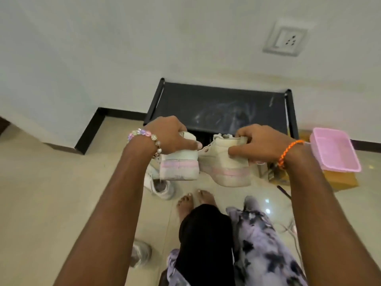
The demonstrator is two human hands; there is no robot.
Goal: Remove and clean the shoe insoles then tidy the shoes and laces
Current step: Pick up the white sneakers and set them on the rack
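Head view, looking down past two outstretched arms toward a tiled floor (51, 182) and a white wall.

At lower left of the frame, part of a grey shoe (141, 252) lies on the floor. Just left of centre, a white shoe (159, 185) rests on the floor with its opening facing up.

Above it, the left hand (167, 135), with a beaded bracelet (144, 135) at the wrist, has its fingers curled over the top of a white sneaker with a pink-banded sole, the left sneaker (179, 166), heel toward the camera. It hangs from that hand, in the air.

Right of centre, the right hand (261, 144), wearing an orange cord bracelet (288, 150), pinches the collar of the matching right sneaker (224, 168), also in the air. The two sneakers touch or nearly touch at mid-frame, in front of a low black shoe rack (222, 104) against the wall. Whether the insoles are inside cannot be seen.

At far right, a pink plastic basket (334, 149) sits on a cardboard box (342, 179). A wall socket (285, 39) is at upper right. Bare feet (195, 201) and patterned trousers fill the lower centre.

Likely risks: each sneaker is gripped only at its upper edge, so a loosened grip could drop one onto the feet or the shoe beneath. Loose laces, if dangling, could catch on the rack edge.
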